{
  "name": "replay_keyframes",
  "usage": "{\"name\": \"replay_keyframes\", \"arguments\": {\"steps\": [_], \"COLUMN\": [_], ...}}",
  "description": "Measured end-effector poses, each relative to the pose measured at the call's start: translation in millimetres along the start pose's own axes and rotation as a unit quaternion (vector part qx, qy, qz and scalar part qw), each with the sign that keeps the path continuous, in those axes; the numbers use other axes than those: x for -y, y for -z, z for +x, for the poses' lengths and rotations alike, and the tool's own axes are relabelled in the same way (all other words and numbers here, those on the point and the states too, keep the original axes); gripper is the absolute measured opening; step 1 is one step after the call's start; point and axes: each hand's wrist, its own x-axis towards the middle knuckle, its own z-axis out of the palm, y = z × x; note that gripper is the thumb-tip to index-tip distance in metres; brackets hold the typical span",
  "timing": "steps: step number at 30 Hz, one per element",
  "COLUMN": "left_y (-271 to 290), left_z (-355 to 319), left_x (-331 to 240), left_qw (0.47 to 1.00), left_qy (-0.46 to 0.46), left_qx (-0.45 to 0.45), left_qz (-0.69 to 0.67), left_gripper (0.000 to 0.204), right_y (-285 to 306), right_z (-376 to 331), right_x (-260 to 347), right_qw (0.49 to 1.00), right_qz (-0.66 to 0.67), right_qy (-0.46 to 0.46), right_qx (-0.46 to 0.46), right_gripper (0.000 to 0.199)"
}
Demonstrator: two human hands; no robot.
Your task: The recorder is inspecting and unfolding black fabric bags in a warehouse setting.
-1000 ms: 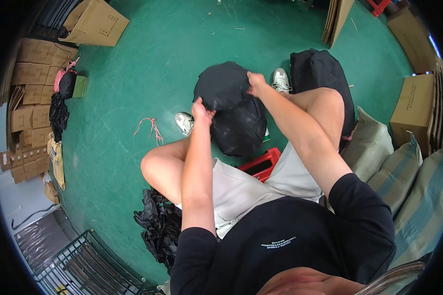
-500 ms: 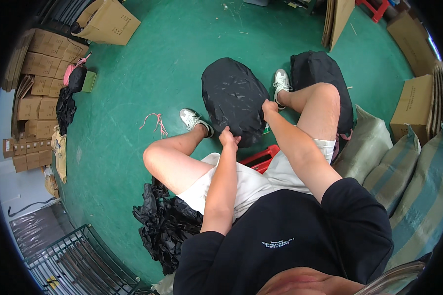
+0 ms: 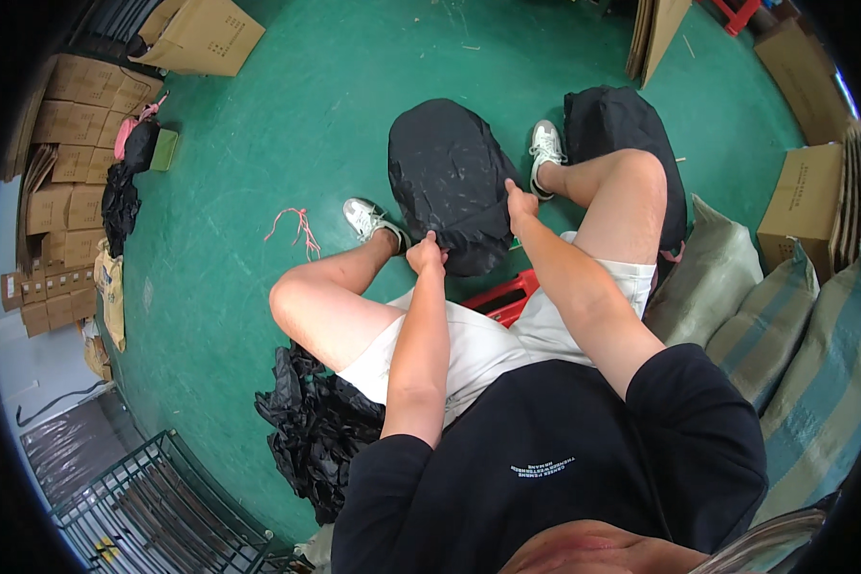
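Observation:
Between my feet stands a bulging black bundle [image 3: 450,172], wrapped in a thin, wrinkled black cover with a rounded top. My left hand [image 3: 427,253] is closed on the cover's lower left edge, thumb on top. At the right side, my right hand [image 3: 520,205] grips the same edge with its fingers curled under. What lies inside the cover is hidden. Beyond my right leg rests a second black bundle [image 3: 622,134], a bit of pink showing at its lower end. A heap of crumpled black covers [image 3: 316,421] lies by my left thigh.
A red plastic stool [image 3: 507,298] shows beneath me. Stuffed woven sacks [image 3: 708,273] crowd my right side, with cardboard boxes [image 3: 799,196] behind. Pink string [image 3: 301,228] lies on the green floor left of my foot. Stacked cartons [image 3: 72,124] and a metal rack [image 3: 163,507] line the left.
Both hands have shifted slightly up along the bundle's edge, still gripping the cover. The cover looks pulled a little smoother, and the whole view has shifted slightly.

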Motion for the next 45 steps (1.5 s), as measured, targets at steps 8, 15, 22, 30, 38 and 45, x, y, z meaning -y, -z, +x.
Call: {"name": "replay_keyframes", "arguments": {"steps": [8, 15, 22, 30, 38, 45], "left_y": [1.7, 8.1, 15.3, 18.0, 0.0, 3.9], "left_z": [-19.7, -37.0, -32.8, -32.2, -41.3, -35.0], "left_x": [13.8, 14.8, 26.6, 11.1, 27.1, 40.2], "left_qw": [0.995, 0.996, 0.994, 0.980, 0.988, 0.984], "left_qy": [-0.023, -0.020, 0.021, 0.186, 0.147, 0.175], "left_qx": [-0.066, -0.026, 0.013, 0.019, -0.020, 0.010], "left_qz": [0.064, 0.079, 0.104, -0.064, -0.048, -0.025], "left_gripper": [0.030, 0.028, 0.034, 0.055, 0.042, 0.034], "right_y": [7.9, 13.0, 16.1, 24.0, 22.3, 19.7], "right_z": [-4.1, -4.1, -9.6, -14.0, 5.5, -14.1], "right_x": [-40.4, -50.5, -52.5, -32.9, -37.9, -39.0], "right_qw": [0.991, 0.973, 0.978, 0.992, 0.996, 0.991], "right_qz": [-0.110, -0.217, -0.204, 0.006, 0.001, -0.107], "right_qy": [0.071, 0.069, 0.033, -0.067, -0.043, 0.008], "right_qx": [0.024, 0.045, -0.023, 0.105, 0.076, 0.076], "right_gripper": [0.048, 0.049, 0.051, 0.066, 0.055, 0.042]}}
